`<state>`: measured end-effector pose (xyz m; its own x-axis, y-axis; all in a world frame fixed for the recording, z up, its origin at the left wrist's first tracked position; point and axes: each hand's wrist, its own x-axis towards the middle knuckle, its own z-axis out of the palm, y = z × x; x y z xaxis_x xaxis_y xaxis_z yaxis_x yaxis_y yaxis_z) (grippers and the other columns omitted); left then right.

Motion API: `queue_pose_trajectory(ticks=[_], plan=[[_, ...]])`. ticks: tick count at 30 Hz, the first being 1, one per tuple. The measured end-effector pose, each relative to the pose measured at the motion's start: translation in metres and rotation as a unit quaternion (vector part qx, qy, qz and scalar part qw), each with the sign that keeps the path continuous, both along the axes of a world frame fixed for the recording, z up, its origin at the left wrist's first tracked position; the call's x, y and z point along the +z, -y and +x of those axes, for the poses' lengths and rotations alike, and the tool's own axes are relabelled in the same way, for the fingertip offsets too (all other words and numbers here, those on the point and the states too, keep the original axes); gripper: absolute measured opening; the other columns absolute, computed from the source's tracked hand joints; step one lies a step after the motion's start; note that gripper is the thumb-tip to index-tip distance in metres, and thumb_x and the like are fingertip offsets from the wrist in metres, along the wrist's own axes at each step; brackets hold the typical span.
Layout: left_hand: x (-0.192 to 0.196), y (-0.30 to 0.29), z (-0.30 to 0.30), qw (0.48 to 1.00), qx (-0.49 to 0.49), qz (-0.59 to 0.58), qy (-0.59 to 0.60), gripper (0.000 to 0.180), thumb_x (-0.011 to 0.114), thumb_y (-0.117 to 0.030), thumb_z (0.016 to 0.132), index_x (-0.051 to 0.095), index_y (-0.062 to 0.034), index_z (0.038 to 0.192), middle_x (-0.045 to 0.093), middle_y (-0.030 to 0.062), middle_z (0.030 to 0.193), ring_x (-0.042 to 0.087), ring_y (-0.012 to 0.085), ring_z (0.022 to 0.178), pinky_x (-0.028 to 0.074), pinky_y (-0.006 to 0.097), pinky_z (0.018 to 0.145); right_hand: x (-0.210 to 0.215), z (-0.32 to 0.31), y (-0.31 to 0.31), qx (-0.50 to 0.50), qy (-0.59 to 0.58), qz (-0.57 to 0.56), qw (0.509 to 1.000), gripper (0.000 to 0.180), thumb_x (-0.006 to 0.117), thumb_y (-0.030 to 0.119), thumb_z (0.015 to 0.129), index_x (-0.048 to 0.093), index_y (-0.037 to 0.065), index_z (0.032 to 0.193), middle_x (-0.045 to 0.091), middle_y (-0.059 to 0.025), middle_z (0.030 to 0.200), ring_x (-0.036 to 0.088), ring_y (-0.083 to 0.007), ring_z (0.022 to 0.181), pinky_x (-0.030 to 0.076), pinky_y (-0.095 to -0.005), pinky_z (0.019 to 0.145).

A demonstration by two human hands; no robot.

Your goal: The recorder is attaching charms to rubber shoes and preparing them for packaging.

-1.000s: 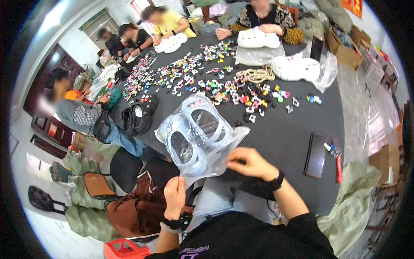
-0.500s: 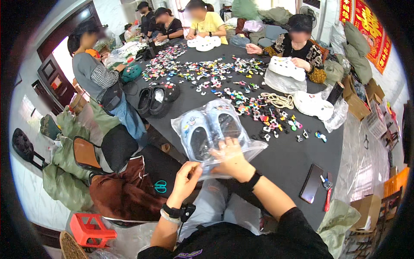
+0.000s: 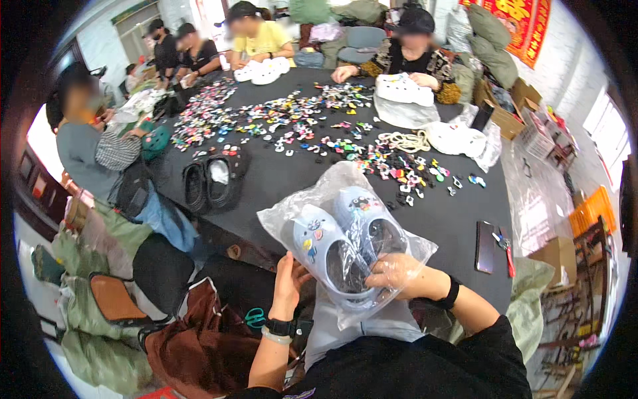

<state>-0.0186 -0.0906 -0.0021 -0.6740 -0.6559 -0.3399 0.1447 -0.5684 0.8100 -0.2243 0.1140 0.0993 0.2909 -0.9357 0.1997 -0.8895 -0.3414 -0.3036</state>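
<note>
Plastic bag (image 3: pixel 299 199): around blue clogs (image 3: pixel 352 223)
Right hand (image 3: pixel 402 274): fingers curled there — grip unclear
Left hand (image 3: pixel 288 287): beside — thumb, fingers apart

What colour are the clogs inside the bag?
The clogs are light blue, best seen in the head view.

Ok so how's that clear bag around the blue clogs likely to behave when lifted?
The clear bag is probably floppy, since its loose edges crumple and flare. Its glossy film may feel slippery. The blue clogs inside show a rounded form, so they're likely stiffer.
</note>
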Motion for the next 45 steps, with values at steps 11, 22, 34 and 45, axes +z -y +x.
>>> queue_pose_trajectory(ticks=[11, 22, 34, 45], plan=[[0.040, 0.001, -0.029, 0.993, 0.001, 0.007, -0.122, 0.049, 0.053, -0.036, 0.098, 0.049, 0.0003, 0.130, 0.059, 0.0129, 0.123, 0.059, 0.0234, 0.110, 0.050, 0.038, 0.092, 0.009, 0.007, -0.022, 0.038, -0.030, 0.009, 0.999, 0.022, 0.065, 0.023, 0.076, 0.062, 0.014, 0.096, 0.061, -0.0069, 0.098, 0.062, -0.0251, 0.089, 0.054, -0.0343, 0.068], [0.014, 0.098, -0.071, 0.990, 0.042, 0.050, -0.125, 0.042, 0.048, -0.030, 0.100, 0.052, 0.0051, 0.123, 0.059, 0.0179, 0.124, 0.059, 0.0299, 0.111, 0.046, 0.043, 0.098, 0.063, -0.037, -0.021, 0.059, 0.005, 0.126, 0.990, 0.036, 0.074, 0.039, 0.072, 0.057, 0.008, 0.075, 0.054, -0.0085, 0.079, 0.059, -0.0298, 0.080, 0.048, -0.0434, 0.064], [0.000, 0.147, -0.089, 0.997, -0.020, -0.033, -0.071, 0.049, 0.061, -0.023, 0.093, 0.045, 0.0002, 0.134, 0.052, 0.0133, 0.134, 0.049, 0.0262, 0.124, 0.036, 0.039, 0.108, -0.013, -0.068, -0.005, -0.138, 0.067, -0.217, 0.964, 0.019, 0.069, 0.015, 0.071, 0.058, 0.011, 0.086, 0.052, -0.0074, 0.090, 0.054, -0.0267, 0.086, 0.041, -0.0375, 0.079], [0.130, 0.056, -0.195, 0.584, -0.262, -0.759, 0.118, 0.046, 0.057, -0.035, 0.093, 0.054, -0.0148, 0.134, 0.040, 0.0172, 0.147, 0.030, 0.0344, 0.139, 0.019, 0.049, 0.114, -0.044, -0.019, 0.038, -0.121, 0.182, -0.281, 0.934, 0.021, 0.066, 0.029, 0.083, 0.060, 0.009, 0.083, 0.052, -0.0080, 0.083, 0.053, -0.0279, 0.077, 0.038, -0.0392, 0.070]])
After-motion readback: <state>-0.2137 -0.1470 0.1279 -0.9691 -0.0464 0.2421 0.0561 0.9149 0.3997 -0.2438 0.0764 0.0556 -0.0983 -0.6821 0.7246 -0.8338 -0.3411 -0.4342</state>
